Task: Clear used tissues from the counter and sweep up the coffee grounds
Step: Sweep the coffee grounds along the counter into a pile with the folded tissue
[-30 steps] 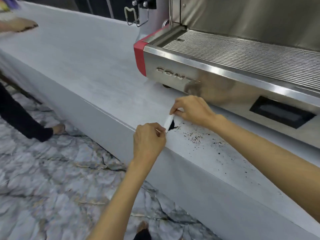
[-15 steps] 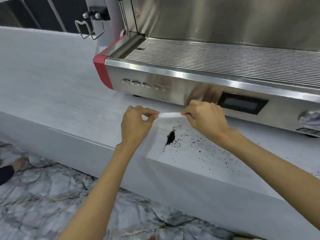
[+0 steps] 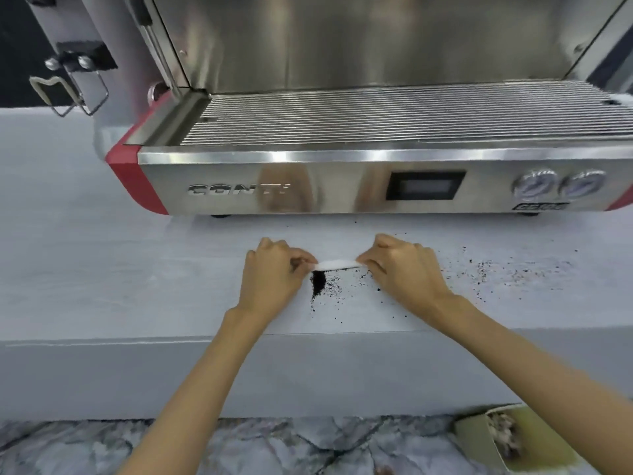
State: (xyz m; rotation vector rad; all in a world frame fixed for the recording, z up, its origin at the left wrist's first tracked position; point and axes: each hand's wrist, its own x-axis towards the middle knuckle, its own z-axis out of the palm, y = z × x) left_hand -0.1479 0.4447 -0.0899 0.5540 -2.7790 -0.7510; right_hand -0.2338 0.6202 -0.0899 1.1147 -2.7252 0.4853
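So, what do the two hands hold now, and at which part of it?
A white tissue strip, stretched over the counter: left hand pinches its left end, right hand its right end.

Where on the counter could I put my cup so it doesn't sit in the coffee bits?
Bare counter lies left of the left hand, from the coffee machine's red corner to the front edge. Crowded: coffee grounds lie between both hands under the tissue, and more scatter right of the right hand.
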